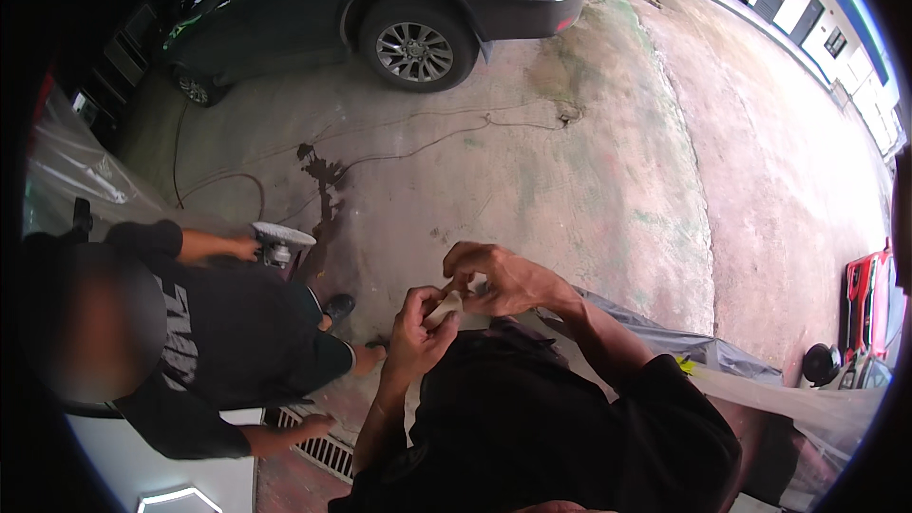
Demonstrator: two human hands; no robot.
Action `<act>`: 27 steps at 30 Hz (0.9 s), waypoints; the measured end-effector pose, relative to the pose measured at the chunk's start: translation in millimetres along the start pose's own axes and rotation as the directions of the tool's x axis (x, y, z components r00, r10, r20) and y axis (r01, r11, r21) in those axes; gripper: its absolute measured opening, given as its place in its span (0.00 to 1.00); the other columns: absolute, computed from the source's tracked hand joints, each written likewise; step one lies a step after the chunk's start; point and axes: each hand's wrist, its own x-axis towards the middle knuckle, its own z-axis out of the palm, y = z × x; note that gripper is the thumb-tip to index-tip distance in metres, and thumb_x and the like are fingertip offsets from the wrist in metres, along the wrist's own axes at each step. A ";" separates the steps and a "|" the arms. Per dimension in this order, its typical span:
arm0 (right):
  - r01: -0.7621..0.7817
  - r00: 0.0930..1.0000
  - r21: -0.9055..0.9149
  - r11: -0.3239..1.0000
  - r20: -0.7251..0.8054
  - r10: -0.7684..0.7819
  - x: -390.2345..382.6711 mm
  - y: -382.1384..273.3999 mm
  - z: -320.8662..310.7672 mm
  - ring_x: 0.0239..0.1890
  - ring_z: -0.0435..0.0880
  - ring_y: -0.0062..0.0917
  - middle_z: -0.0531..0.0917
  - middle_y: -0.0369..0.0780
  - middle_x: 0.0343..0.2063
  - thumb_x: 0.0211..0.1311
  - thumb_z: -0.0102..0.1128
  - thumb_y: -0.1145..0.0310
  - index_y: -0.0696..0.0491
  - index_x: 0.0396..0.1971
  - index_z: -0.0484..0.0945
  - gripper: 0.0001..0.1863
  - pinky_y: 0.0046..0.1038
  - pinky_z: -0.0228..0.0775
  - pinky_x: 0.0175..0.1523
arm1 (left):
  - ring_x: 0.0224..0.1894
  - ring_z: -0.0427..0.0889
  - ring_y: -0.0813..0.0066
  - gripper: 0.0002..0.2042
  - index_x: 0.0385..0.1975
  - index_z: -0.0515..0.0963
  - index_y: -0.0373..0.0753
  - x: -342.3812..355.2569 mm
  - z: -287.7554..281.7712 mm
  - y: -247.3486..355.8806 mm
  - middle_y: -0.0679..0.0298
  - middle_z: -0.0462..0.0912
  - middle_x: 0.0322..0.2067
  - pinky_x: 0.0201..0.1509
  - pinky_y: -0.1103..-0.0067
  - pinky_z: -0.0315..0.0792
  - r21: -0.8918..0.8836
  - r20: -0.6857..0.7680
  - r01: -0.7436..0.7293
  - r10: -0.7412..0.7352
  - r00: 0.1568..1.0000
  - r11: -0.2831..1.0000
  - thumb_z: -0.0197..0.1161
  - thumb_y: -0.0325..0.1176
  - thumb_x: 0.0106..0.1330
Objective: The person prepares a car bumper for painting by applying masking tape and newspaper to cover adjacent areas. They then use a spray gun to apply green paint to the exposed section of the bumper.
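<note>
In front of my chest, both hands are close together at a small pale folded piece [444, 310], paper or cloth; I cannot tell which. My left hand [418, 334] pinches it between thumb and fingers. Just to the right and slightly farther out, my right hand [505, 282] bends its fingers down onto the piece's upper end, with a pale bit showing between them. The right fingertips are partly hidden behind the knuckles.
To my left, a person in a dark shirt [237, 323] holds a polisher with a white pad [283, 234]. A dark car [418, 0] stands ahead on the concrete floor [532, 199]. Plastic sheeting [741, 361] lies to my right, near a red car [863, 299]. A floor grate [323, 451] is at lower left.
</note>
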 end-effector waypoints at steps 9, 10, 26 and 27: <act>-0.003 0.934 0.350 0.937 0.335 -0.122 83.9 -30.0 -74.5 0.40 0.83 0.29 0.84 0.42 0.42 0.63 0.69 0.74 0.56 0.57 0.80 0.22 0.31 0.78 0.46 | 0.39 0.77 0.82 0.12 0.43 0.76 0.32 77.1 -46.8 45.2 0.65 0.80 0.35 0.45 0.82 0.71 -0.254 -0.015 0.065 -0.071 0.997 0.965 0.63 0.34 0.66; 0.038 0.929 0.338 0.940 0.334 -0.158 91.0 -35.0 -86.0 0.40 0.84 0.29 0.84 0.43 0.42 0.63 0.69 0.74 0.55 0.55 0.82 0.20 0.31 0.78 0.46 | 0.40 0.78 0.81 0.14 0.43 0.76 0.32 88.9 -43.5 49.3 0.64 0.80 0.37 0.46 0.81 0.71 -0.290 0.000 0.020 -0.021 1.000 0.957 0.63 0.35 0.66; 0.246 0.849 -0.357 0.901 -0.370 -0.378 82.8 11.1 -122.3 0.32 0.86 0.35 0.82 0.43 0.40 0.65 0.67 0.70 0.55 0.42 0.80 0.09 0.32 0.82 0.31 | 0.57 0.66 0.55 0.32 0.67 0.69 0.32 166.9 43.6 82.2 0.47 0.70 0.53 0.61 0.62 0.65 0.686 -0.064 -0.275 0.432 0.899 0.673 0.65 0.45 0.67; 0.246 0.832 -0.395 0.885 -0.384 -0.402 79.4 11.0 -125.0 0.32 0.86 0.34 0.82 0.42 0.40 0.64 0.68 0.70 0.54 0.42 0.80 0.10 0.32 0.82 0.31 | 0.57 0.65 0.55 0.34 0.67 0.69 0.32 167.9 50.1 88.5 0.46 0.69 0.53 0.61 0.62 0.66 0.707 -0.042 -0.281 0.434 0.900 0.649 0.67 0.45 0.66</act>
